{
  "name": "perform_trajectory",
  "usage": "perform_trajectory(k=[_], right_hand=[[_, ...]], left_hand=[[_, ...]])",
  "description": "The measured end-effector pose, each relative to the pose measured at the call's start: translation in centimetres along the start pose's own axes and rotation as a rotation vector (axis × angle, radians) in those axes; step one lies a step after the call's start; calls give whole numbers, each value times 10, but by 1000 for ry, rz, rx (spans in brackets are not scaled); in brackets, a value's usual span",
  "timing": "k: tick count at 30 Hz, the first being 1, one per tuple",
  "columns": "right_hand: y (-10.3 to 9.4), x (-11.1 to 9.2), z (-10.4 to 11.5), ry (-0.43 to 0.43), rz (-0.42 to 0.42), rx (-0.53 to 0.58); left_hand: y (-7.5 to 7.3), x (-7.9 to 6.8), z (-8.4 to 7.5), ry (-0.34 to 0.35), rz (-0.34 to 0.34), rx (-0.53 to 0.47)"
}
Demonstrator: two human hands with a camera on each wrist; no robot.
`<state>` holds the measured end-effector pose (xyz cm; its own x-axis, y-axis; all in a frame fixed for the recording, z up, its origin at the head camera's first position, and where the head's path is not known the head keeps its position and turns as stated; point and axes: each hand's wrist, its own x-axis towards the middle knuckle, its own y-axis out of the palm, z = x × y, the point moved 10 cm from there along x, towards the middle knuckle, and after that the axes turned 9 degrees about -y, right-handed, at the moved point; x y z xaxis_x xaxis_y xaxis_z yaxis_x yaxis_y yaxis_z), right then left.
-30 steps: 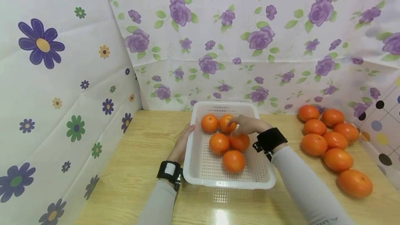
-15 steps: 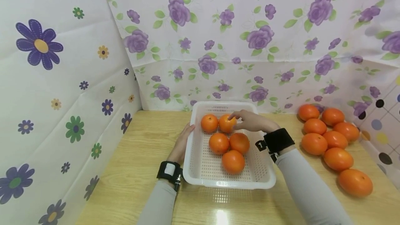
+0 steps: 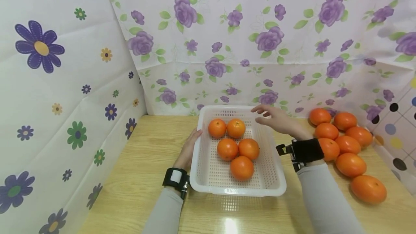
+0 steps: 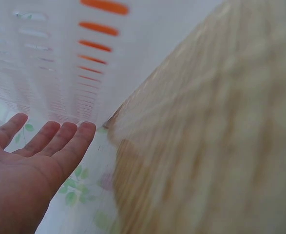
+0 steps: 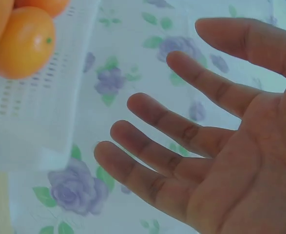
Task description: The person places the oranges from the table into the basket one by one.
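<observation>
A white plastic basket (image 3: 211, 181) with perforated walls stands on the wooden table. Inside it lie several orange fruits, among them one orange (image 3: 242, 168) nearest the front. My left hand (image 3: 189, 149) rests against the basket's left side; in the left wrist view its fingers (image 4: 74, 151) are straight, with the fingertips by the perforated wall. Above the basket's back right corner is my right hand (image 3: 276, 119), empty. The right wrist view shows its fingers (image 5: 191, 136) spread and extended, apart from the basket and the fruit.
On the right of the wooden table (image 3: 143, 147) lies a group of several orange fruits (image 3: 351, 164), partly behind the right wrist. A flowered cloth (image 3: 227, 39) hangs along the back, and another patterned cloth (image 3: 65, 100) covers the left side.
My right hand has lifted away from the oranges in the basket and moved to the right, its fingers opening out. The left hand and the basket have stayed in place.
</observation>
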<state>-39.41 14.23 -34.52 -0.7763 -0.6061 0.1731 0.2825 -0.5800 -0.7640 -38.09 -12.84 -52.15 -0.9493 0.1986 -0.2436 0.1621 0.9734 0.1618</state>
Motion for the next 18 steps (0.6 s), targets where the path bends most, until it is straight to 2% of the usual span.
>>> perform_trajectory(k=[7,14,18], right_hand=[[-30,-19,-1,33,-127,-1],[-51,-37,0,-32,-327,-2],[-56,-46,-1,-56,-400,-22]], left_hand=[[1,-1,0,-1,10,-2],[2,-1,0,-6,12,-9],[3,-2,0,-8,25,-17]])
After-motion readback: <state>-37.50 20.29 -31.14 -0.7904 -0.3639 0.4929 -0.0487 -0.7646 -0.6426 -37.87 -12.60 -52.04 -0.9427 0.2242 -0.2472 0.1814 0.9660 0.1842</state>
